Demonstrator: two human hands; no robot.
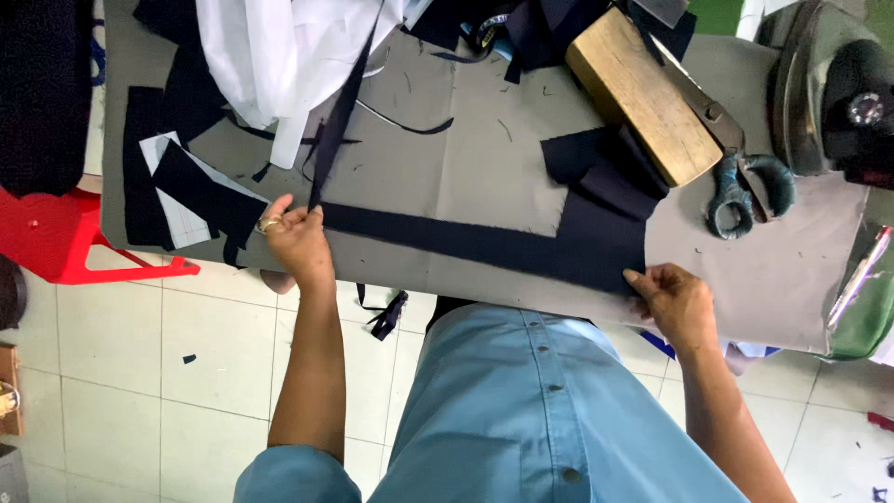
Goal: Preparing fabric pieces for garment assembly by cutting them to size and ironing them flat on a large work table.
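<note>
Navy fabric strip [466, 244] is pinched at both ends by the left hand [296, 237] and right hand [678, 300] along the counter's [503, 168] near edge, and is best kept taut and flat.

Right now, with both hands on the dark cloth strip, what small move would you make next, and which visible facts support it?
Probably draw the two hands apart a little to pull the dark strip taut and flat. The left hand pinches one end, where a narrow tail lifts up off the grey table; the right hand presses the wider end at the table edge.
</note>
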